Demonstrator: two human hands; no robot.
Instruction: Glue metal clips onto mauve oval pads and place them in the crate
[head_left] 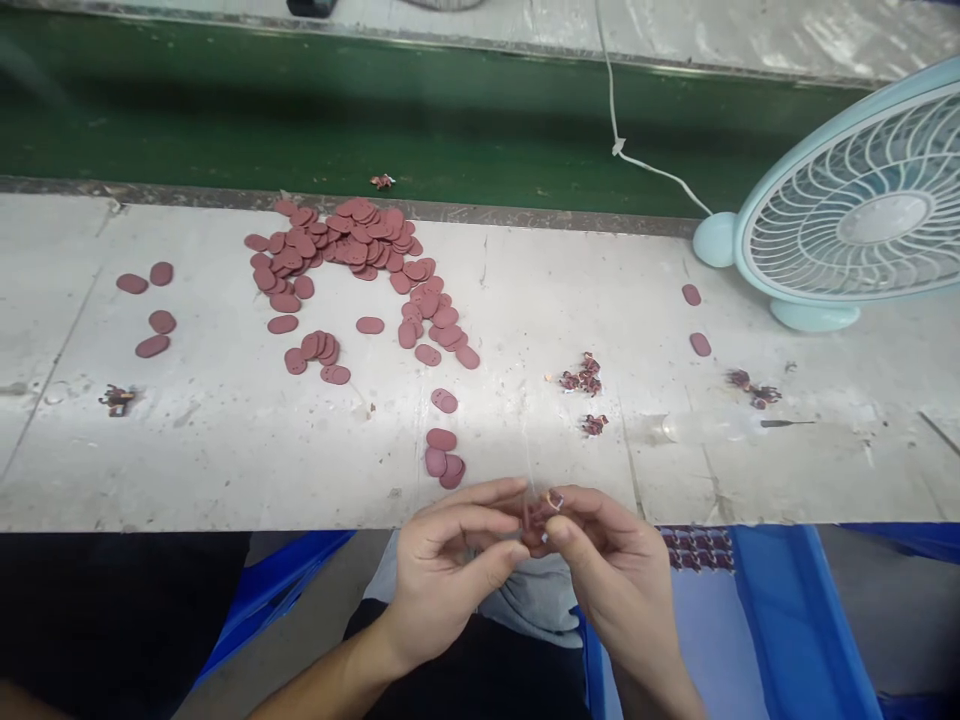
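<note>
Just past the table's front edge, my left hand (446, 575) pinches a reddish-brown oval base (526, 514), seen nearly edge-on. Against it, my right hand (619, 570) grips a small dark brown figurine (553, 502) between thumb and forefinger. The two pieces are close together; whether they touch is hidden by the fingers. Ahead of my left hand lie several loose oval bases (442, 440), some overlapping. A small group of figurines (583, 376) and a single figurine (595, 425) lie beyond my right hand.
A large pile of oval bases (352, 235) spreads across the table (525, 300). A clear needle-tipped bottle (690, 428) lies at right, near a light-blue fan (885, 215). Below the edge stands a blue tray (795, 610) with rows of figurines (697, 549). Another figurine (118, 400) lies far left.
</note>
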